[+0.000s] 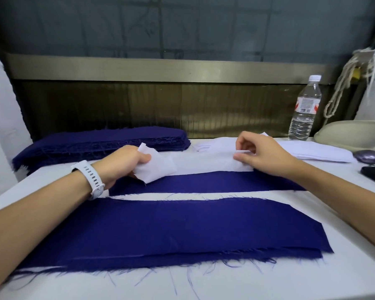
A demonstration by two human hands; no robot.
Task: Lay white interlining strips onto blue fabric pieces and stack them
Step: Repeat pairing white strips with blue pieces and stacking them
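A white interlining strip point(204, 163) lies along the far edge of a blue fabric piece point(214, 182) in the middle of the table. My left hand point(121, 163) grips the strip's crumpled left end. My right hand point(262, 154) pinches its right end between thumb and fingers. Nearer to me lies a stack of blue fabric pieces point(171, 230) with frayed edges and white peeking out beneath. A pile of blue pieces point(100, 141) sits at the back left. A pile of white strips point(316, 151) sits at the back right.
A clear water bottle point(304, 109) stands at the back right beside a beige bowl-like object point(351, 133). Dark objects point(372, 167) lie at the right edge. A metal wall panel point(160, 100) closes off the back of the white table point(290, 273).
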